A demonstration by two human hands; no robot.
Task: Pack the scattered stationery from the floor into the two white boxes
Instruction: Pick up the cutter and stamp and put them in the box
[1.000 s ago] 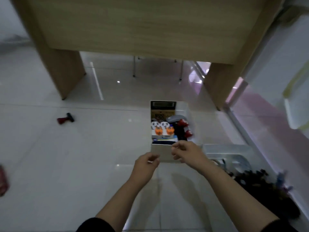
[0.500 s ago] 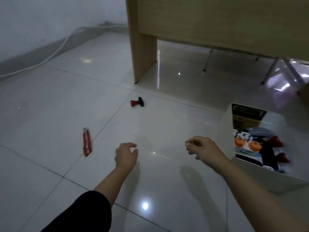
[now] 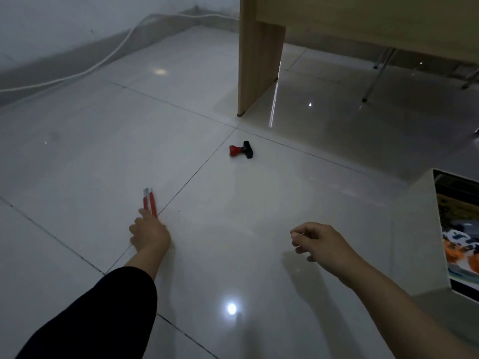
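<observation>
Now the left hand (image 3: 149, 233), fingers open, reaches the red cutter (image 3: 149, 202); it may slide away on the smooth floor (image 3: 77, 151). The right hand (image 3: 320, 242) hangs loosely curled, empty.

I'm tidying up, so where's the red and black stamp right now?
In the head view the stamp lies on its side on the floor, centre frame, just in front of the wooden desk leg and beyond the red utility knife.
</observation>
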